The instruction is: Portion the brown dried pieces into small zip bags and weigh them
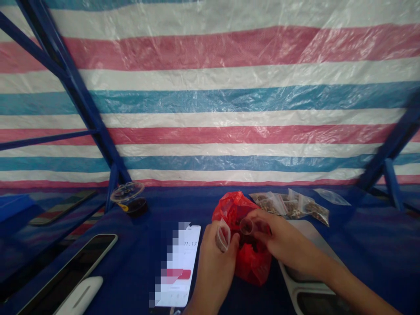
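Fingers of left hand [213, 262] pinching small clear zip bag [223, 238], right hand [282, 245] gripping small clear plastic cup [246, 226], both over crumpled red plastic bag [252, 267], white scale [313, 236] beside

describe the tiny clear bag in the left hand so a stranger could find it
On the blue table, find the red plastic bag near the middle. At its left edge the left hand pinches a small clear zip bag. Unlike the clear packets lying behind, which hold brown bits, it is held up and looks empty.
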The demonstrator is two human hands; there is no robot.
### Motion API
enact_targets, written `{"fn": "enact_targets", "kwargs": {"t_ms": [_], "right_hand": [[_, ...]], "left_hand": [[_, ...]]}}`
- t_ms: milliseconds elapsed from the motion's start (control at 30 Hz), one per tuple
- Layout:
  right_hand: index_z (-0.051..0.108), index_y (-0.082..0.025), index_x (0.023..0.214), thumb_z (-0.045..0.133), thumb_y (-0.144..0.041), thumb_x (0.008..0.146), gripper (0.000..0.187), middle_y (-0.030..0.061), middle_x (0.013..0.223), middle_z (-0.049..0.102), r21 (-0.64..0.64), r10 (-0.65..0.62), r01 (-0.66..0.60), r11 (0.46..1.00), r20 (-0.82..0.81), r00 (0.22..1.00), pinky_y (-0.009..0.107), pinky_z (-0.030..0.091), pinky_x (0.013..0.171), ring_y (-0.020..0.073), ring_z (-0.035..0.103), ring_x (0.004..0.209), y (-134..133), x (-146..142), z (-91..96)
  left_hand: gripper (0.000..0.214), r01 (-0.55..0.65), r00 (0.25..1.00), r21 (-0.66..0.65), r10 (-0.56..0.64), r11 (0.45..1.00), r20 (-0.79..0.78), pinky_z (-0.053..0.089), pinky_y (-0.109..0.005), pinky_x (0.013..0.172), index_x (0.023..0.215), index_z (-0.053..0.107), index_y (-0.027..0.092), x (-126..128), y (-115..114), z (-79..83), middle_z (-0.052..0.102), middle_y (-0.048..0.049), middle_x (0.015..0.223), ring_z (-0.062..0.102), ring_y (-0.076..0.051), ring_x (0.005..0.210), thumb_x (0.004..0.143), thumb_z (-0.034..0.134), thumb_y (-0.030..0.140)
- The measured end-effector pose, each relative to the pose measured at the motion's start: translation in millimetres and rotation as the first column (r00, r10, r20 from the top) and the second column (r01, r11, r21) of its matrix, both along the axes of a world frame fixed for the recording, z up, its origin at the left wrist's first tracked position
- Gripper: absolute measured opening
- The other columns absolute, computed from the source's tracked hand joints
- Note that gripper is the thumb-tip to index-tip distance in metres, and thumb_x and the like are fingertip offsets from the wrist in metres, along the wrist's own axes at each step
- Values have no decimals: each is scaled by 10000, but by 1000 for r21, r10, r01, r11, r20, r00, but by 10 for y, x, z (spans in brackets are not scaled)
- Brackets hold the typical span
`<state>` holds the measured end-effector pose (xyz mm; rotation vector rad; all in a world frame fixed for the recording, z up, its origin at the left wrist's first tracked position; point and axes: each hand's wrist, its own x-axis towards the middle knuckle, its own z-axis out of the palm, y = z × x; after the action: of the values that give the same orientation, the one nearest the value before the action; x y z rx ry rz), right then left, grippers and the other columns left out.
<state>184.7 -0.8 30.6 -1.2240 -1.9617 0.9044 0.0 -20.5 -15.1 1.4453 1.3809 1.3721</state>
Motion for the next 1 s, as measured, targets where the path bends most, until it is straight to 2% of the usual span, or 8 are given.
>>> {"fn": "enact_targets", "kwargs": {"t_ms": [133,267,333,433,533,633,800,1000], "right_hand": [[681,-233,1097,561,-181,920,219,71,1150,769,67,38,-30,997,-129,991,367,572,968,229,726,1087,-52,-23,182],[684,-259,1130,567,-199,953,220,59,1212,758,87,55,-44,995,-123,991,376,563,1007,234,706,1154,-154,-126,301],[680,-263,1120,567,-163,956,223,49,1183,761,115,37,-29,993,-63,997,390,554,1010,234,707,1125,-203,-186,311],[699,-263,1106,554,-75,942,289,44,1152,762,229,-22,-3,973,109,994,442,514,1054,245,691,1117,-259,-257,310],[729,-284,1131,498,2,931,419,33,1179,758,359,-43,-57,932,265,963,495,466,1101,251,676,1135,-292,-290,329],[740,-306,1157,484,29,928,479,12,1195,759,416,-47,-94,905,315,948,494,466,1102,241,674,1140,-303,-295,351],[738,-299,1163,525,-6,945,423,16,1212,761,401,-40,-84,912,291,956,499,458,1124,239,676,1154,-275,-289,324],[723,-287,1182,581,-65,922,371,30,1240,775,237,-46,12,971,140,989,430,507,1082,239,698,1175,-174,-213,260]], "left_hand": [[87,-7,997,8,8,1000,-80,498,-338,778,939,655,225,1,0,4,689,-19,917,645,-219,831,873,677,277],[117,2,995,26,1,1000,-103,503,-367,836,998,677,229,-8,-23,32,680,-35,1003,659,-239,911,885,646,240],[100,16,992,39,-10,999,-126,505,-361,820,981,690,235,-11,-40,41,667,-36,1010,662,-238,908,893,646,246],[58,28,984,44,-20,999,-174,498,-338,756,908,691,238,-6,-61,48,636,-29,966,655,-225,844,896,635,233],[78,17,979,50,-7,999,-206,494,-327,724,858,677,238,6,-68,61,622,-27,938,656,-222,823,879,619,190],[94,23,979,48,-13,999,-204,505,-325,720,882,678,237,17,-61,83,638,-38,967,680,-233,864,865,612,173],[76,17,977,28,-10,999,-213,511,-331,705,884,667,237,30,-55,106,625,-37,951,686,-238,844,849,617,193],[72,13,976,12,-10,1000,-215,512,-331,696,870,666,242,26,-26,89,611,-36,951,662,-230,825,903,616,282]]}}
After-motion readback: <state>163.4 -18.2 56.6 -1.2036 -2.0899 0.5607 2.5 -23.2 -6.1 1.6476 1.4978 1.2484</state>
